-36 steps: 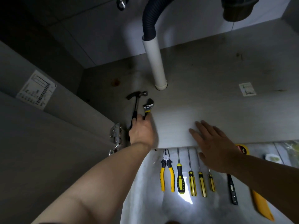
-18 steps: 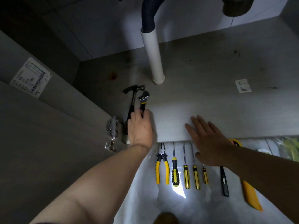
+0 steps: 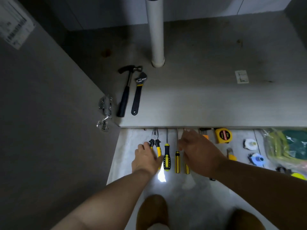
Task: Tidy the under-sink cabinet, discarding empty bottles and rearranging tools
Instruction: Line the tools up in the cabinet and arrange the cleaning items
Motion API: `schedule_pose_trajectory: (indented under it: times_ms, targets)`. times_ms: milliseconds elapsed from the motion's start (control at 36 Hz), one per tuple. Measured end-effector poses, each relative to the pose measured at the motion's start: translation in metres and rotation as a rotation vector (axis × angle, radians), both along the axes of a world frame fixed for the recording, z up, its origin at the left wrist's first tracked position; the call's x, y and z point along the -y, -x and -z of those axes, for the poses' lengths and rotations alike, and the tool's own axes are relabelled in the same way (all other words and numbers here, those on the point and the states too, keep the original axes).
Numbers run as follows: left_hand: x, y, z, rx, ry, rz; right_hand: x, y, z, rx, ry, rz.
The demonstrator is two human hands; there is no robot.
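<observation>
A black hammer (image 3: 126, 90) and a black adjustable wrench (image 3: 138, 93) lie side by side on the cabinet floor (image 3: 199, 105), left of the white drain pipe (image 3: 157, 39). On the pale floor in front, yellow-handled pliers (image 3: 156, 141) and several screwdrivers (image 3: 167, 156) lie in a row. My left hand (image 3: 146, 158) rests over the pliers' handles, fingers touching them. My right hand (image 3: 199, 153) hovers over the right screwdrivers, its fingers bent near a thin shaft and hiding what is beneath.
The open cabinet door (image 3: 41, 113) with its metal hinge (image 3: 105, 107) stands at the left. A yellow tape measure (image 3: 223, 135), a yellow knife (image 3: 231, 156), tape rolls (image 3: 250, 143) and a plastic bag (image 3: 285, 145) lie at the right. Brown slippers (image 3: 152, 211) show below.
My left hand has let go of the wrench and drawn back out of the cabinet to the pliers. My right hand has left the cabinet edge and come down over the screwdrivers.
</observation>
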State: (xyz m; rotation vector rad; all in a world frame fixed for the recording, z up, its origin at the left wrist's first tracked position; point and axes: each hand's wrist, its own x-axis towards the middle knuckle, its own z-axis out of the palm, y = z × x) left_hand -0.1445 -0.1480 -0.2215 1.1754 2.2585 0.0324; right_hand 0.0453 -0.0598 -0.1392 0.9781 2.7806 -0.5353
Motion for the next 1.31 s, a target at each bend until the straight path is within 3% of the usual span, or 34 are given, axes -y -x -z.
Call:
schedule_pose_trajectory:
  times_ms: [194,472,722,861,1111,1306]
  targets:
    - [0.002,-0.001,0.009,-0.053,-0.004,-0.013,0.027,0.028,0.03,0.136,0.432,0.125]
    - [0.04,0.016,0.015,-0.108,-0.001,-0.015,0.055,0.074,0.07,0.175,0.403,0.303]
    - [0.059,0.016,-0.012,0.248,-0.089,0.043,0.058,0.055,0.038,0.053,0.571,0.132]
    - [0.048,0.003,-0.04,0.198,-0.258,0.059,0.036,0.025,-0.013,0.011,0.66,0.039]
    - [-0.051,0.003,-0.096,-0.012,-0.555,-0.035,-0.014,0.007,-0.07,-0.228,0.423,0.244]
    - [-0.122,0.022,-0.105,-0.219,-0.383,-0.016,-0.06,0.032,-0.05,-0.318,0.357,0.408]
